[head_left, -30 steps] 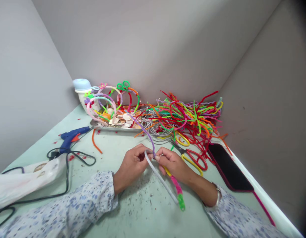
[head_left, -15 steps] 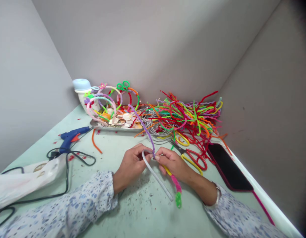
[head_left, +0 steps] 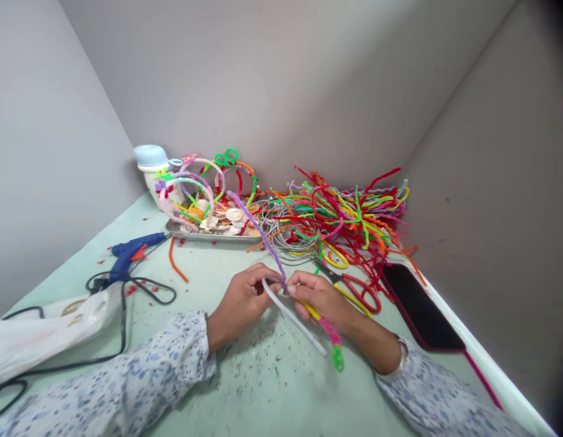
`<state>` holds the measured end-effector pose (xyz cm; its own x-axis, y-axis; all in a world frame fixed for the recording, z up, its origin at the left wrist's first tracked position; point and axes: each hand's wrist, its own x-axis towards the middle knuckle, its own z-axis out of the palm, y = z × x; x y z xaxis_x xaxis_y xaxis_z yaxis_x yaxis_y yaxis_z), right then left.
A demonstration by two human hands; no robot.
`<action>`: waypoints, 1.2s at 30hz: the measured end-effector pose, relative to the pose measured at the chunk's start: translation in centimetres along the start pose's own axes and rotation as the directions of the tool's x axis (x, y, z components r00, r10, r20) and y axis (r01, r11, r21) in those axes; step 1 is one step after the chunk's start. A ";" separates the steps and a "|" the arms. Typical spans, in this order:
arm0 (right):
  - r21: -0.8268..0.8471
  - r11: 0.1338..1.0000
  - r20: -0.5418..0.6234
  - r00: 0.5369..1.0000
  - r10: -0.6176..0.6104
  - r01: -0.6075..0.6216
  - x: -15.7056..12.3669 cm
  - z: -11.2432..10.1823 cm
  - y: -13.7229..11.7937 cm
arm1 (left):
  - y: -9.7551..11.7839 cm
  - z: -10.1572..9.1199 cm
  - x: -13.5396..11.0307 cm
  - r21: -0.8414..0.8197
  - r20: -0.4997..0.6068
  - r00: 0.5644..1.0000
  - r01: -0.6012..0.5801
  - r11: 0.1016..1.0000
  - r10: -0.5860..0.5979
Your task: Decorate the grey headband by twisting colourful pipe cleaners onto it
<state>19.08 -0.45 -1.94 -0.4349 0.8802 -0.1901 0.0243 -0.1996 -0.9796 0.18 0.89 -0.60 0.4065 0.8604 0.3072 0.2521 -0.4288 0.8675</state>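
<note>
Between my hands is a bent grey wire band (head_left: pixel 302 326), bare along one arm. Its other arm is wrapped in yellow, then pink pipe cleaner (head_left: pixel 329 329), with a green tip at the end. My left hand (head_left: pixel 245 300) is closed in a pinch on the band near its bend. My right hand (head_left: pixel 320 298) is closed too, thumb and fingertips pinching a purple pipe cleaner (head_left: pixel 263 237) against the band beside the yellow part. The purple strand's long free end slants up and left. My fingers partly hide the spot where it meets the band.
Behind are a metal tray (head_left: pixel 212 238) of shells with several decorated hoops, a pile of coloured pipe cleaners (head_left: pixel 349 209) and a white cup (head_left: pixel 156 176). Scissors (head_left: pixel 349 285) and a phone (head_left: pixel 422 309) lie right; a blue glue gun (head_left: pixel 130 252) with its cord lies left.
The purple strand's free end has swung slightly left. The band's lower ends have shifted right and a little up, while both hands stay pinched at nearly the same place.
</note>
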 end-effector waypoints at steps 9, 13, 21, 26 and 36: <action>-0.011 1.000 -0.009 1.000 0.028 -0.028 0.0 0.0 -0.4 | 0.0 -0.1 -0.1 -0.009 -0.017 1.000 -0.013 1.000 0.013; 0.007 1.000 -0.001 1.000 0.025 -0.025 0.1 0.0 -0.3 | 0.2 -0.3 -0.1 0.010 0.021 0.998 -0.062 0.998 0.062; -0.023 0.999 -0.011 1.000 0.025 -0.025 0.0 0.0 -0.5 | 0.3 -0.5 0.2 0.004 0.096 0.992 -0.085 0.996 0.084; -0.025 0.999 -0.027 0.999 0.022 -0.022 -0.1 0.2 -0.5 | 0.0 -0.4 0.3 -0.064 0.111 0.993 -0.019 0.998 0.026; -0.185 0.979 -0.134 0.985 -0.107 0.081 -0.1 1.0 0.2 | -0.2 0.1 0.1 -0.266 0.120 0.968 0.244 0.933 -0.219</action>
<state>18.27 -0.99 -2.09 -0.3103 0.9462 -0.0915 0.1555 -0.0444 -0.9868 0.25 1.08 -0.81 0.4441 0.8939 0.0604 0.1005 -0.1167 0.9881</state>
